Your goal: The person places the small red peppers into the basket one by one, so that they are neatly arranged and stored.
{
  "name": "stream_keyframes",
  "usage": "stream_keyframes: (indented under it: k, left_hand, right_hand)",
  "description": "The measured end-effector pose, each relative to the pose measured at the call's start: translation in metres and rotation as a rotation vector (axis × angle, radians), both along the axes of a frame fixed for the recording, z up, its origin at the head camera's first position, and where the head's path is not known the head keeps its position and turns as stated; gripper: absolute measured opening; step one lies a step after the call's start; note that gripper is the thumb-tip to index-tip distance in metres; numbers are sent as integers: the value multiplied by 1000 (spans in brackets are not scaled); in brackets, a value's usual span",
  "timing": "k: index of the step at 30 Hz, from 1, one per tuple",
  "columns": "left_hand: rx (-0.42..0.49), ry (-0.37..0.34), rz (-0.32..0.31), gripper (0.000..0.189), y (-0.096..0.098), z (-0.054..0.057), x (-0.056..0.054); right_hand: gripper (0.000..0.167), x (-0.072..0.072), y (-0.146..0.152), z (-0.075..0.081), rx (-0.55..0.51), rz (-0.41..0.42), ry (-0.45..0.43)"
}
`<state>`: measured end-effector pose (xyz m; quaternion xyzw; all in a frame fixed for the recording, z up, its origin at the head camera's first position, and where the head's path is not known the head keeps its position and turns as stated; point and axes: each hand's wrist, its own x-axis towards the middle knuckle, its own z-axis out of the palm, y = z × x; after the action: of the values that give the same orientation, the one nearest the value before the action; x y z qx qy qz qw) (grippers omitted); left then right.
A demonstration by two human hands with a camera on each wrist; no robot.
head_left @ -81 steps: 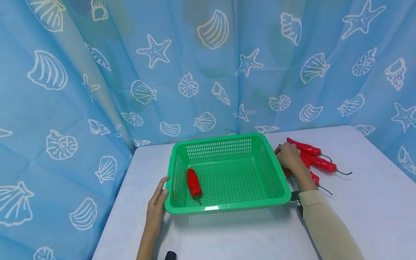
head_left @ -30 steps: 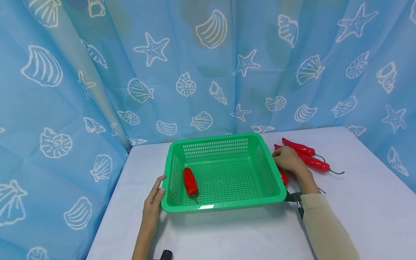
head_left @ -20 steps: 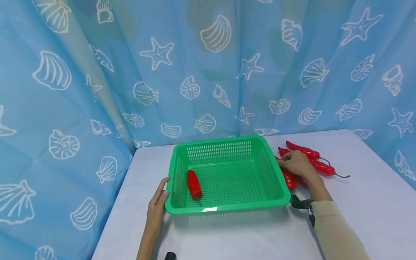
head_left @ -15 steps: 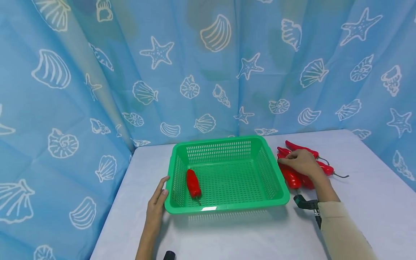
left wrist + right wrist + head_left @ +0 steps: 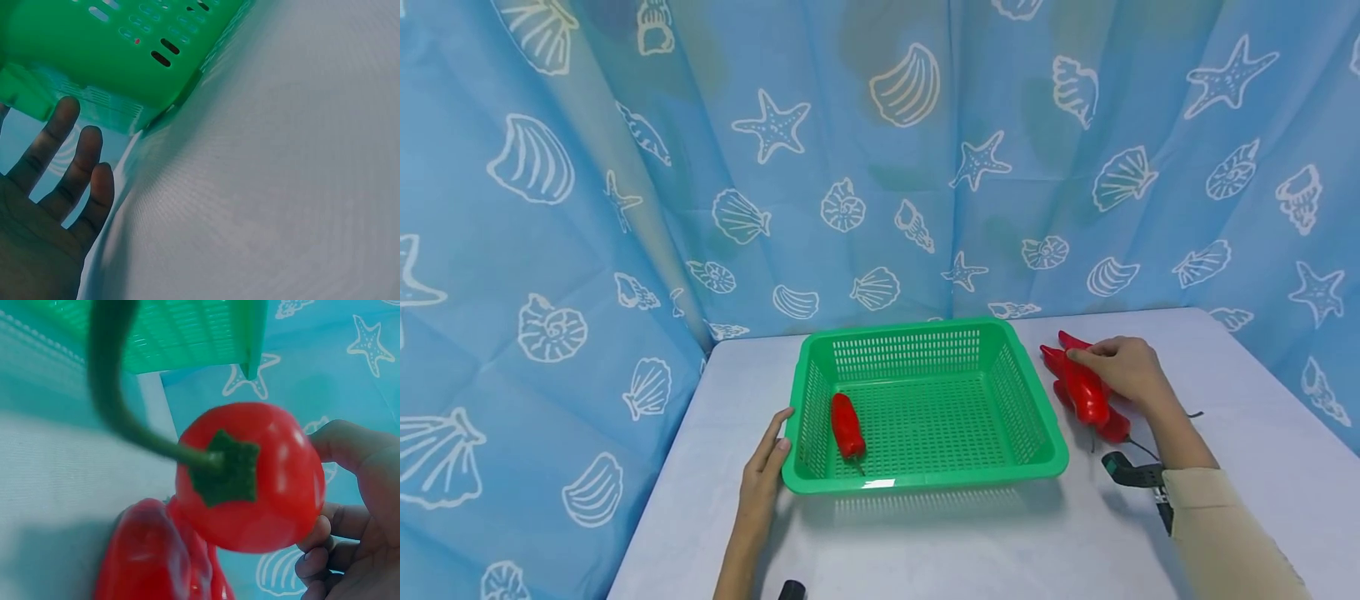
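The left hand (image 5: 762, 475) lies nearest, fingers loosely straight and spread, gripping nothing, at the left rim of the green basket (image 5: 940, 478); whether every fingertip touches, I cannot tell. The basket stands on the white table (image 5: 925, 550), with one red pepper (image 5: 847, 425) inside near its left wall. Right of the basket, the right hand (image 5: 1131, 367) pinches another pepper (image 5: 1085, 392) between thumb and fingers, over the loose peppers (image 5: 1117, 427). Behind hangs a blue shell-print curtain (image 5: 850, 125).
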<state>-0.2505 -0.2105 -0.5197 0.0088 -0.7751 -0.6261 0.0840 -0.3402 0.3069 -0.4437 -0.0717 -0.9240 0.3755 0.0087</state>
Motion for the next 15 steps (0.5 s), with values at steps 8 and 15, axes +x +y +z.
stream_keyframes:
  k: [8, 15]
  left_hand:
    - [8, 10, -10, 44, 0, 1, 1]
    - [9, 2, -12, 44, 1, 0, 1]
  right_hand:
    - [76, 5, -3, 19, -23, -13, -13]
    - [82, 6, -8, 37, -34, 5, -71]
